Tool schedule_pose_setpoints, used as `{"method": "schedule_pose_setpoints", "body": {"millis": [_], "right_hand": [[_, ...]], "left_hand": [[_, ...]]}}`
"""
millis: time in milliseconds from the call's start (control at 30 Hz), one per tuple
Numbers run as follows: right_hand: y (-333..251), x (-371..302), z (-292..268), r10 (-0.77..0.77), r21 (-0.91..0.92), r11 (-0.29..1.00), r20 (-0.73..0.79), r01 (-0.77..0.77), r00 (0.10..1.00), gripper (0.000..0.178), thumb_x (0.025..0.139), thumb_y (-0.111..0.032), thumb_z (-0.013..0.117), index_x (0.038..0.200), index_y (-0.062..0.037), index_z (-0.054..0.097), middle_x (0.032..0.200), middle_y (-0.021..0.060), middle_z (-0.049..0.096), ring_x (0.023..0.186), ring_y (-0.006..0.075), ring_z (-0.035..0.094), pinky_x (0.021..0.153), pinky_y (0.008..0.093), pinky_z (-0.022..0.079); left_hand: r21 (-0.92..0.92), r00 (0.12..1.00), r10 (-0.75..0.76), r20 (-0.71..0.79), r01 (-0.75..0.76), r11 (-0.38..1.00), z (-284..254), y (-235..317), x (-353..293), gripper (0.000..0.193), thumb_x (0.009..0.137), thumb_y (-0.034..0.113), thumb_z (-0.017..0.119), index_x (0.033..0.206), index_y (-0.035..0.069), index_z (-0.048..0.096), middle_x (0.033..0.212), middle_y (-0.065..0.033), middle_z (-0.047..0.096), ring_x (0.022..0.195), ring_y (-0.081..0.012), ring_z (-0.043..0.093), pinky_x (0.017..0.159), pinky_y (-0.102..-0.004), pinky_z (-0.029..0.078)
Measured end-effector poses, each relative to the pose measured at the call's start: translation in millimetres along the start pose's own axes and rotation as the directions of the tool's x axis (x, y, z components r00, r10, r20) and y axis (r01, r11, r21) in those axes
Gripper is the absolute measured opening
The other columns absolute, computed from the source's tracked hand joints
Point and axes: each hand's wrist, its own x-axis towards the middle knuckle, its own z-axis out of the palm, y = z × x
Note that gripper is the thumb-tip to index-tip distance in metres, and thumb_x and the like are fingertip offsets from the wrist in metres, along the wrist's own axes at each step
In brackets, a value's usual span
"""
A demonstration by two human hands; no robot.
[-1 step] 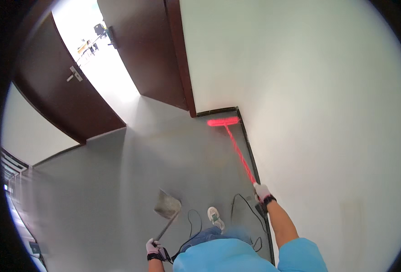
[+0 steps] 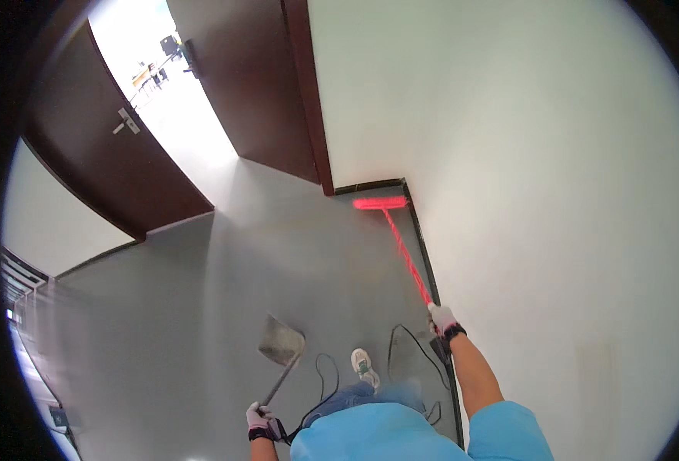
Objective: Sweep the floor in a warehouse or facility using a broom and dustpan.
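My right hand [image 2: 441, 318], in a white and pink glove, is closed around the handle of a red broom [image 2: 407, 257]. Its wide red head [image 2: 380, 203] lies on the floor in the corner, close to the dark baseboard. At the lower left, my gloved left hand [image 2: 258, 416] grips the long handle of a grey dustpan [image 2: 281, 342]. The dustpan's worn, dusty pan is low over the floor; whether it touches cannot be made out. Dark bands with black cables [image 2: 325, 384] are around both wrists.
Ahead stands a dark brown double door [image 2: 255, 84], one leaf swung open onto a bright room with furniture. A pale wall [image 2: 547, 230] runs along my right, edged by a black baseboard [image 2: 424, 246]. My white shoe [image 2: 364, 365] is on the grey floor [image 2: 293, 253].
Almost nothing differs. The broom head and dustpan appear very slightly shifted in the picture, along with the door and corner; both hands keep their hold.
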Motion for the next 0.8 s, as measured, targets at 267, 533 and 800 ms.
{"method": "schedule_pose_setpoints", "body": {"millis": [267, 533, 800], "right_hand": [[34.8, -94.9, 72.7, 0.148, -0.263, 0.953, -0.034, -0.152, 0.988, 0.05, 0.082, -0.041, 0.031, 0.077, 0.003, 0.054, 0.063, 0.0204, 0.054, 0.062, 0.0345, 0.055, 0.053, 0.0427, 0.039], [-102.5, -246.7, 32.8, 0.443, 0.017, 0.897, -0.006, -0.443, 0.897, 0.029, 0.076, -0.03, 0.053, 0.067, -0.003, 0.053, 0.051, 0.0015, 0.043, 0.04, 0.0108, 0.04, 0.035, 0.0283, 0.031], [-177.5, -38.5, 89.3, 0.537, 0.322, 0.805, -0.042, -0.498, 0.842, 0.027, 0.076, -0.029, 0.051, 0.07, -0.0019, 0.054, 0.052, 0.0048, 0.046, 0.04, 0.0164, 0.044, 0.036, 0.0314, 0.033]], "left_hand": [[0.04, 0.999, 0.05, -0.019, -0.049, 0.998, 12.1, 48.8, 8.2, 0.02, 0.077, 0.026, 0.046, 0.062, 0.013, 0.04, 0.052, 0.003, 0.043, 0.042, -0.0096, 0.041, 0.035, -0.0235, 0.028], [0.155, 0.983, 0.136, -0.123, -0.117, 0.981, 51.7, 87.5, 107.2, 0.015, 0.071, 0.02, 0.047, 0.061, 0.012, 0.038, 0.048, -0.0036, 0.042, 0.039, -0.016, 0.039, 0.036, -0.0278, 0.028], [-0.054, 0.965, 0.029, -0.261, -0.045, 0.998, 74.8, 164.9, 131.4, 0.012, 0.073, 0.017, 0.041, 0.065, 0.009, 0.037, 0.046, -0.0069, 0.039, 0.041, -0.0197, 0.036, 0.038, -0.0338, 0.029]]}}
